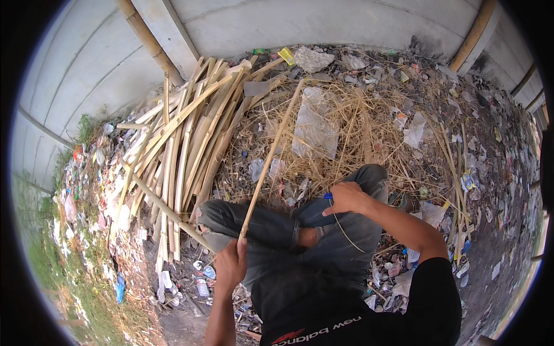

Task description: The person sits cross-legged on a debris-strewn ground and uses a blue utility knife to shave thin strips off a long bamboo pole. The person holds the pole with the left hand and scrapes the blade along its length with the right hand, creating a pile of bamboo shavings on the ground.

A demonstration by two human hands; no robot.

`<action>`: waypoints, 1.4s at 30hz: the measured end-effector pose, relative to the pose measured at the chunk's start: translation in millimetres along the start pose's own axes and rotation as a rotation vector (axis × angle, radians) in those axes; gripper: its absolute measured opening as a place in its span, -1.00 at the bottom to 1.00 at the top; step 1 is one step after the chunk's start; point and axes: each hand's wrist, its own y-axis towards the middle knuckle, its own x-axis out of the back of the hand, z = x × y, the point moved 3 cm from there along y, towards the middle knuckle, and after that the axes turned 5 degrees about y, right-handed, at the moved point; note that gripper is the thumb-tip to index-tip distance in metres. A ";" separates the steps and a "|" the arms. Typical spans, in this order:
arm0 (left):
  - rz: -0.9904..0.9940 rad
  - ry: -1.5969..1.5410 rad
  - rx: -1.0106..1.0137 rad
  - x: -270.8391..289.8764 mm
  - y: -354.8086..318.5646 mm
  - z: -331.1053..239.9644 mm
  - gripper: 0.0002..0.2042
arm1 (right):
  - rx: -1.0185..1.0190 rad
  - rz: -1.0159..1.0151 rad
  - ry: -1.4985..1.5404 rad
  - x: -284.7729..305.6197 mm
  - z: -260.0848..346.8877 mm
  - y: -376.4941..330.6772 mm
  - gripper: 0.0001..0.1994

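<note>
My left hand (230, 264) is closed round the near end of a long, thin bamboo strip (275, 147). The strip slants up and away from my lap over the littered ground. My right hand (350, 198) is closed above my bent knee, apart from the strip. From its fingers pokes a small blue object (328, 196), perhaps a handle; the rest is hidden in the grip. A thin, curved sliver (348, 234) hangs below that hand over my trouser leg. Near my left knee lies a thicker bamboo pole (167, 209).
A heap of split bamboo strips (193, 135) lies at left against the pale panel wall (323, 23). Ahead, thin shavings (358, 127) surround a clear plastic sheet (315, 124). A stone (313, 59) sits by the wall. More thin strips (459, 184) lie at right among scattered litter.
</note>
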 end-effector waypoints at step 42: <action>-0.016 0.103 -0.041 -12.5 30.1 -67.1 -0.61 | 0.379 -0.529 0.383 31.6 121.8 -9.8 -0.46</action>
